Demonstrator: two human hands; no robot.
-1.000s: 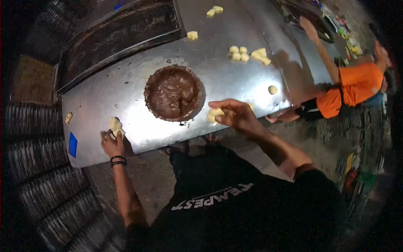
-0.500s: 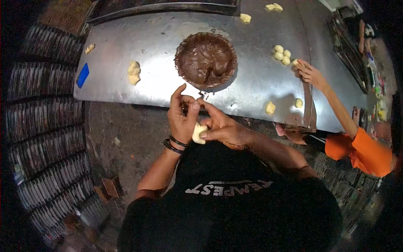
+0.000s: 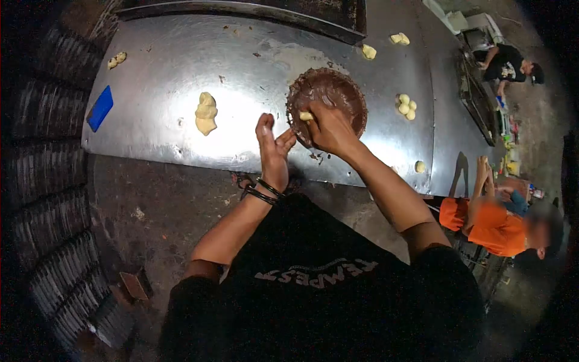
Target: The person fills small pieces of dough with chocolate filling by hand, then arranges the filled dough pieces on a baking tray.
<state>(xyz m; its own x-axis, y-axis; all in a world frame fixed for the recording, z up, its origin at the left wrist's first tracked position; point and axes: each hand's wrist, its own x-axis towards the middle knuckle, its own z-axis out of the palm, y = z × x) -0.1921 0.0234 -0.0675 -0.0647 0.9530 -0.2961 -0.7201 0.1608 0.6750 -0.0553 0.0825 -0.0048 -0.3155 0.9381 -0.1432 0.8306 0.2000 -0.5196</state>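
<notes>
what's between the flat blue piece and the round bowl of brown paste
In the head view, a lumpy strip of pale yellow dough lies between the blue piece and bowl, with the left hand near the bowl.

Here we go, blk tee (image 3: 325, 320), plain dark cloth, well back from the fingers of both hands. Short sleeves: L sleeve (image 3: 192, 298) ends up the arm, far behind the L hand (image 3: 275, 151) fingers; R sleeve (image 3: 440, 268) likewise, well behind the R hand (image 3: 329, 130) fingers. And across the shirt, pale grey block caps (image 3: 319, 275), "TEMPEST", w/ a thin curved line (image 3: 315, 266) on the side nearer the fingers. Now the L wrist, just behind the fingers & palm: blk bands (image 3: 260, 195), at least 2, slim, rounded, slightly shiny.
</notes>
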